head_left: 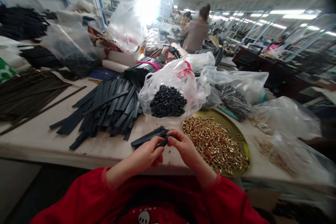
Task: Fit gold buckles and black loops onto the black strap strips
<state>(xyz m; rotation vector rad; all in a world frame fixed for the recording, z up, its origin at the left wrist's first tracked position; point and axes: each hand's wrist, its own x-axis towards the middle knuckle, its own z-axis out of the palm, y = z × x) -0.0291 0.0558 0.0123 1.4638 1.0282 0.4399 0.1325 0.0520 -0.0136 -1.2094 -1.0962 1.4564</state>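
My left hand (148, 155) and my right hand (183, 147) meet just above the table's near edge, both in red sleeves. Together they pinch a black strap (152, 135) that sticks out to the left over the table. The fingers of both hands are closed on its right end. Whether a small piece is held with it I cannot make out. A gold tray (245, 143) heaped with small gold metal buckles (215, 143) lies just right of my right hand. A pile of black straps (107, 110) lies to the left of my hands.
A clear bag of black rings (168, 101) stands behind my hands. More plastic bags (236, 91) lie to the right and behind. Dark strips (26, 94) cover the table's left. A person (195, 33) stands far back with their back to me. Metal racks line both sides.
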